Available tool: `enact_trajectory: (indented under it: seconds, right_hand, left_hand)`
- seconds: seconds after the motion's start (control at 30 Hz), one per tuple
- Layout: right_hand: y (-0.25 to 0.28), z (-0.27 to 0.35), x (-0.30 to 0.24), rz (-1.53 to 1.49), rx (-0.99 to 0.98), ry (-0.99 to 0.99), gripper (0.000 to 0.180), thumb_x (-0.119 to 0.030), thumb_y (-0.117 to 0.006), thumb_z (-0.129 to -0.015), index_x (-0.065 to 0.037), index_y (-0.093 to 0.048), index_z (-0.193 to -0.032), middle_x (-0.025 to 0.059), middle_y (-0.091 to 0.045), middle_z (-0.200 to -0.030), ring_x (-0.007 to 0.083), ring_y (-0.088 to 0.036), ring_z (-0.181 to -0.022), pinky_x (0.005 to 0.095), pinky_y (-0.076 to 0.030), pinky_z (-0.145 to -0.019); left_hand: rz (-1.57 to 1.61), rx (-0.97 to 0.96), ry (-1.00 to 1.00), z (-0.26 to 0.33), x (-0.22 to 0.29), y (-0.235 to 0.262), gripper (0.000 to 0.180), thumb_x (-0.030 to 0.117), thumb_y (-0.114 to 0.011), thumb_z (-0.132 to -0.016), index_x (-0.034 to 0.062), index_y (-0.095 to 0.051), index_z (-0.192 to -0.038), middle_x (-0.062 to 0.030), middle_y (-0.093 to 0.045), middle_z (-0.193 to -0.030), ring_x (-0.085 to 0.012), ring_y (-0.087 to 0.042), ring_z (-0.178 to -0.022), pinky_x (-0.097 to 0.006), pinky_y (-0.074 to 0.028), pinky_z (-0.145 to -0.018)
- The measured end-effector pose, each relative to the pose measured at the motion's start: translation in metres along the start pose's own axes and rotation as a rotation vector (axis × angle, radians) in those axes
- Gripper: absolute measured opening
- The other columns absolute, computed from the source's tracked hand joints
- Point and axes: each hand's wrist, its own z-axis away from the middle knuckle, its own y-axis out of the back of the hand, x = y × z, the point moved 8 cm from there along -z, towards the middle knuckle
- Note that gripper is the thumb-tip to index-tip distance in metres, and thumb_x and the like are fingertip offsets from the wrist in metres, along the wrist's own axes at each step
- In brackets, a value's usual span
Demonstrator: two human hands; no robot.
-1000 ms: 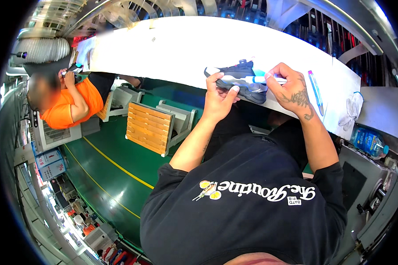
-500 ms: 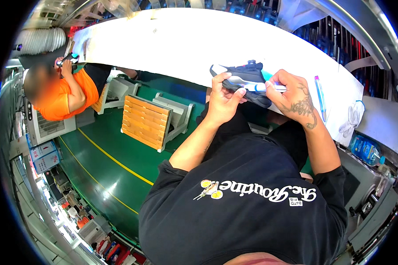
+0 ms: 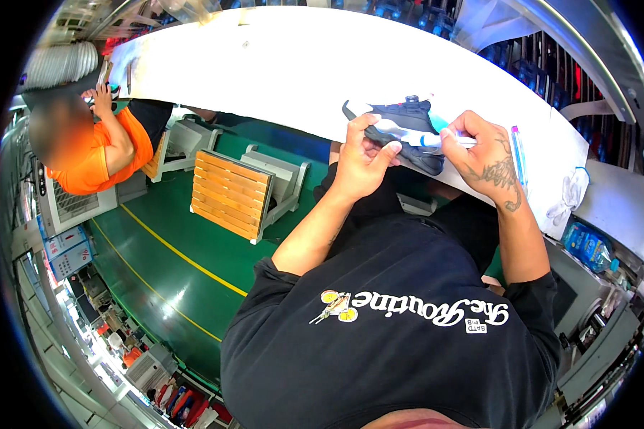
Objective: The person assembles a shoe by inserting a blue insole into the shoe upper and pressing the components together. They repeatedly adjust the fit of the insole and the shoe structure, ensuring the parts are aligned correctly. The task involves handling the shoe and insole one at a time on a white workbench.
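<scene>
A dark shoe [image 3: 402, 112] with a pale grey band along its side and a teal patch at one end is held at the near edge of the white table [image 3: 286, 64]. My left hand [image 3: 365, 161] is closed around its near side, with thumb and fingers gripping it. In my right hand [image 3: 483, 154] a white and blue pen [image 3: 429, 140] is pinched, its front end over the side of the shoe. Whether the tip touches the surface I cannot make out.
More pens [image 3: 517, 154] lie right of my right hand. A bundle of white cloth [image 3: 569, 194] hangs at the table's right corner, near a blue-labelled bottle [image 3: 587, 245]. Slatted wooden seats [image 3: 229, 194] stand left on the green floor. A person in orange [image 3: 118, 150] works at the table's far left.
The pen and my right hand have shifted slightly to the right along the shoe. The shoe is turned a little in my left hand. The whole view has also shifted slightly.
</scene>
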Motion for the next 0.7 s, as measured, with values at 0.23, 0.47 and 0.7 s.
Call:
enact_trajectory:
  seconds: [0.23,0.47,0.7]
  right_hand:
    - [0.0009,-0.0080,0.0052,0.027,-0.043,-0.047,0.021,-0.022,-0.074,-0.092,-0.002,-0.069,-0.089,0.0158,-0.069,-0.076,0.0259,-0.069,-0.067,0.0370,-0.053,-0.066]
    - [-0.0013,-0.0091,0.0093,0.039,-0.054,-0.069,0.024,-0.025,-0.073,-0.092,-0.002,-0.068,-0.089,0.0150,-0.069,-0.076,0.0256,-0.068,-0.068,0.0379,-0.053,-0.067]
    - [-0.0027,-0.0086,0.0102,0.026,-0.058,-0.089,0.024,-0.025,-0.073,-0.093,-0.002,-0.069,-0.089,0.0152,-0.069,-0.076,0.0246,-0.068,-0.068,0.0375,-0.053,-0.067]
  left_hand:
    - [-0.036,0.000,0.010,0.0003,0.0020,0.0003,0.062,-0.006,-0.070,-0.100,0.0111,-0.034,-0.147,-0.0205,-0.066,-0.122,-0.0228,-0.075,-0.081,-0.036,-0.068,-0.070]
    - [-0.008,-0.002,-0.016,0.0002,-0.0028,0.0017,0.061,-0.006,-0.070,-0.100,0.0114,-0.034,-0.147,-0.0208,-0.066,-0.123,-0.0227,-0.076,-0.082,-0.036,-0.068,-0.070]
    - [-0.002,-0.008,-0.042,-0.0006,0.0001,0.0009,0.061,-0.005,-0.071,-0.100,0.0116,-0.034,-0.146,-0.0211,-0.067,-0.123,-0.0229,-0.076,-0.083,-0.036,-0.068,-0.071]
